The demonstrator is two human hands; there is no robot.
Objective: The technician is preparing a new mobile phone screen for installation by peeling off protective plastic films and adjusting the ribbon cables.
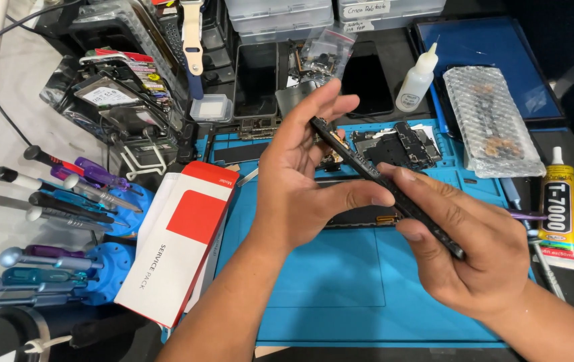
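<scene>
The tabletop [5,134] is pale at its left edge and dark towards the right edge. A blue work mat [327,281] covers its middle and reaches the near edge. A dark blue tray [488,47] sits at the far right corner, and a bubble-wrapped part [494,121] lies across the tray's near rim. A white and red cardboard sleeve [186,234] lies on the mat's left edge, tilted. Left of it, a blue stand of screwdrivers [59,201] fills the tabletop's left edge. Loose circuit boards [394,144] lie on the far part of the mat.

Above the mat's middle, the left hand [300,181] and the right hand [468,248] hold a thin black phone frame [380,184] edge-on, slanting from far left to near right. The left grip is partly spread: thumb pressed against the frame's side, fingers stretched along its far end. The right grip is pinched on the frame's near end, between thumb and curled fingers.

A yellow glue tube [560,211] lies at the right edge, and a small white dropper bottle [417,80] stands beside the tray.
</scene>
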